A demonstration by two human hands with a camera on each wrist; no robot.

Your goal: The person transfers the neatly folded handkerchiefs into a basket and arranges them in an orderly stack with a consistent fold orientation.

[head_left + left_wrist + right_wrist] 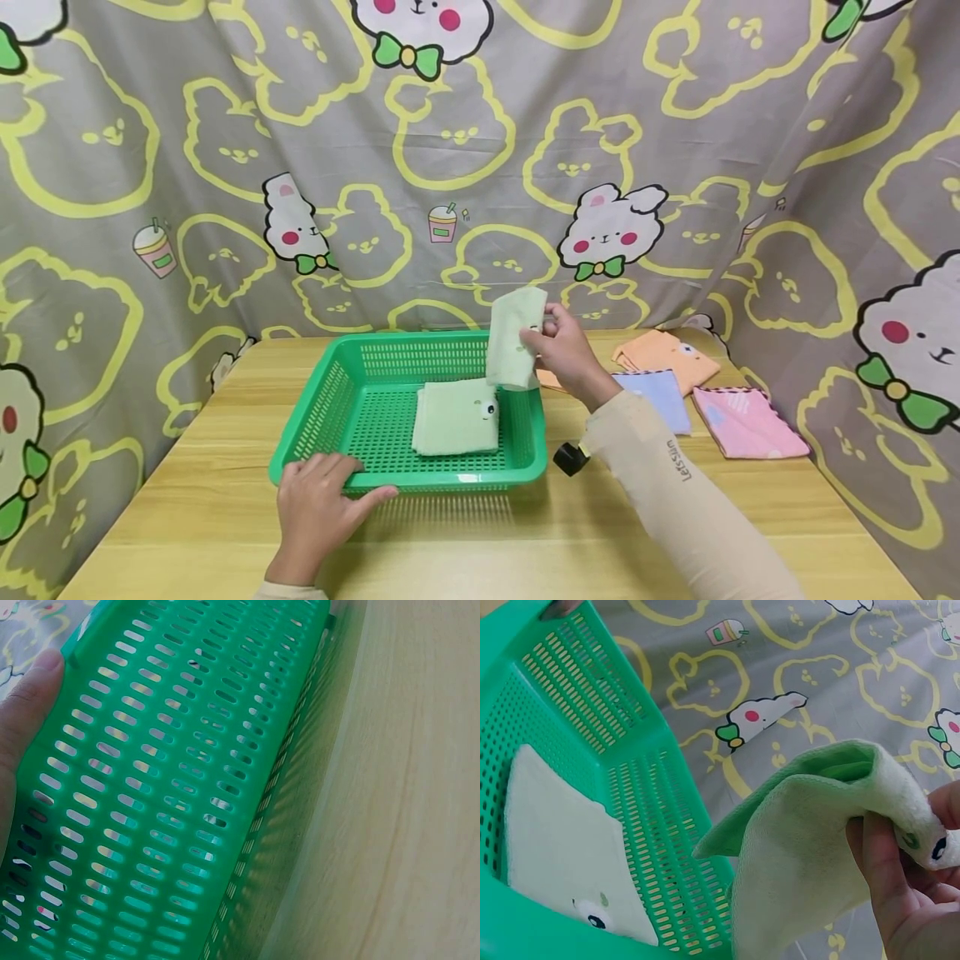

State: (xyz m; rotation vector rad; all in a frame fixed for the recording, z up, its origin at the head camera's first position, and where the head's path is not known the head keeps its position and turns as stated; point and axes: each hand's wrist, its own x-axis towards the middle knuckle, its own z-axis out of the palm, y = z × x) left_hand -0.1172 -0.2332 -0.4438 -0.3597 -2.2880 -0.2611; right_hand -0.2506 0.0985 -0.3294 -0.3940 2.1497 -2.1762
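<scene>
A green slotted basket (330,400) stands on the wooden table, with one folded pale green cloth (456,417) lying flat inside it. My left hand (324,500) grips the basket's near rim, thumb along the front edge; the left wrist view shows the basket wall (165,795) and my thumb (26,705). My right hand (558,346) pinches a second pale green cloth (513,337) and holds it hanging over the basket's right rear corner. In the right wrist view this cloth (802,855) droops from my fingers (885,870) above the basket (577,712) and the cloth in it (555,840).
To the right of the basket lie an orange cloth (663,354), a blue cloth (660,400) and a pink cloth (746,423). A patterned curtain (480,167) encloses the table at the back and sides. Bare tabletop (487,550) lies in front.
</scene>
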